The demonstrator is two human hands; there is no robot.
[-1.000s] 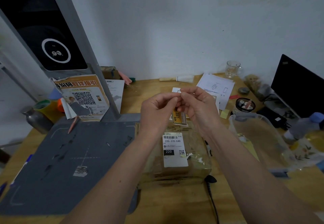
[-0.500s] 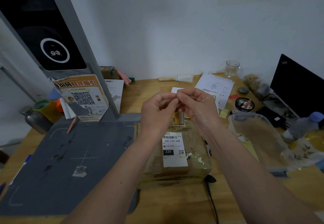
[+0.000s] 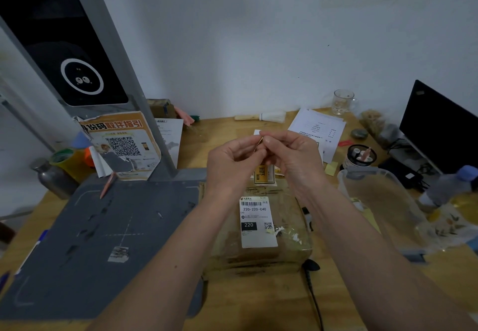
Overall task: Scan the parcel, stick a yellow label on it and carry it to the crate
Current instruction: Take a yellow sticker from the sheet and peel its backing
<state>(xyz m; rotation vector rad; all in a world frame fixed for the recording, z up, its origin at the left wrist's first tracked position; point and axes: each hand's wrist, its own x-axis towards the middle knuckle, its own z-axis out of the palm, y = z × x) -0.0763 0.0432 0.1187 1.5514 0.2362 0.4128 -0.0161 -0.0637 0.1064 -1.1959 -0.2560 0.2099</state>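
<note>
A brown parcel point(image 3: 282, 242) wrapped in clear tape lies on the wooden table, right of the grey scanning mat point(image 3: 103, 240). A white shipping label point(image 3: 256, 222) reading 220-220-C40 is stuck on its top. Above the parcel's far end, my left hand point(image 3: 232, 165) and my right hand point(image 3: 292, 157) meet fingertip to fingertip. Between them they pinch a small yellow label point(image 3: 259, 142), seen edge-on, with a white backing slip showing behind it. A strip of yellow labels point(image 3: 263, 175) hangs below my hands.
The scanner stand point(image 3: 85, 66) with a QR poster point(image 3: 121, 144) rises at the left. A clear plastic tub point(image 3: 382, 201), a bottle point(image 3: 450, 185), a black monitor point(image 3: 439, 126), papers point(image 3: 318, 126) and a glass mug point(image 3: 342, 101) fill the right side. A black cable point(image 3: 314, 297) runs by the parcel.
My hands stayed above the parcel and their fingertips worked at the small label; the label now shows edge-on as a thin yellow sliver. The parcel has not moved.
</note>
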